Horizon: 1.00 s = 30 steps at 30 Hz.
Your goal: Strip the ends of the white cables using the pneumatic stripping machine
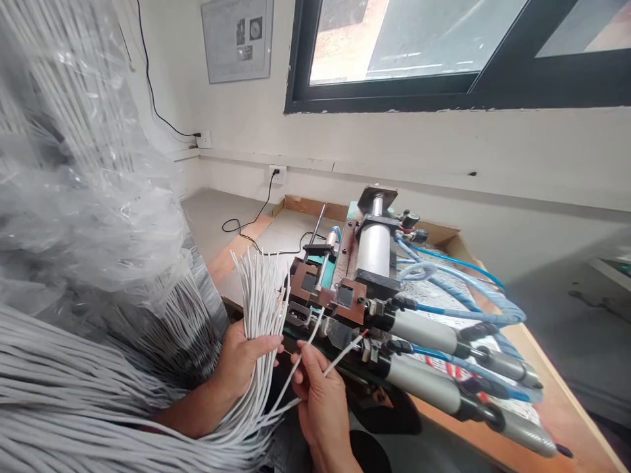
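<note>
My left hand (244, 361) is closed round a bundle of thin white wires (261, 295) whose ends fan upward. My right hand (318, 387) pinches two white wires (340, 355) pulled out of that bundle. One wire's end points into the front of a small pneumatic machine (365, 276); the other reaches toward its right jaw, showing a red tip. The machine has brown metal jaws, a grey upright cylinder and two long silver cylinders (444, 368) lying to the right.
A large heap of white wires in clear plastic wrap (83, 217) fills the left side. Blue air hoses (468, 295) loop behind the machine on a wooden table (557, 407). A black cable (256, 223) runs to a wall socket. A window sits above.
</note>
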Each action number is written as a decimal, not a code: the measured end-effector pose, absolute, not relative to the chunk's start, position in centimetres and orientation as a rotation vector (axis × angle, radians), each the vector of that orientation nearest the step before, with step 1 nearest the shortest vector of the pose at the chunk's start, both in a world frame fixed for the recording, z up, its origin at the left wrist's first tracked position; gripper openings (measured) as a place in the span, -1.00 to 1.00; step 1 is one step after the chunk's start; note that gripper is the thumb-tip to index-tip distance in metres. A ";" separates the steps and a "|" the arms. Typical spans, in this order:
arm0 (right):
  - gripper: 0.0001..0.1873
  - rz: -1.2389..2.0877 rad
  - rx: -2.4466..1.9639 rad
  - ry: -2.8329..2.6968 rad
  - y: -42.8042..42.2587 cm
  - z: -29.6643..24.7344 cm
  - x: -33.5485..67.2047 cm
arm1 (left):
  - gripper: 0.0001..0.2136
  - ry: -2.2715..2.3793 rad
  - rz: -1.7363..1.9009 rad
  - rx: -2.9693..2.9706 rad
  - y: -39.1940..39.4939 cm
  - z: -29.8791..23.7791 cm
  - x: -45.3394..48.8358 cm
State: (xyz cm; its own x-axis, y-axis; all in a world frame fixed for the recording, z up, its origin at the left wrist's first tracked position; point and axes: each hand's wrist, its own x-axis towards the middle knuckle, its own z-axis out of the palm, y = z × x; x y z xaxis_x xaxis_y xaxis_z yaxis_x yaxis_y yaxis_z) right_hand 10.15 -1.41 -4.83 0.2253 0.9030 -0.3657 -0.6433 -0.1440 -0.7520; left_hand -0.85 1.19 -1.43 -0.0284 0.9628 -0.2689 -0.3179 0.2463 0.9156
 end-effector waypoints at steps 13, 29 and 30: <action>-0.73 1.459 -0.951 -0.131 -0.2 -3.5 10.7 | -0.84 1.103 1.195 0.738 1.9 -0.2 -0.5; -0.70 1.615 -0.830 -0.294 -0.2 -2.9 10.6 | -0.83 1.039 1.169 0.887 0.9 -1.2 -0.2; -0.70 1.599 -0.844 -0.339 -0.3 -2.9 10.5 | -0.82 1.030 1.159 0.911 0.8 -1.4 -0.1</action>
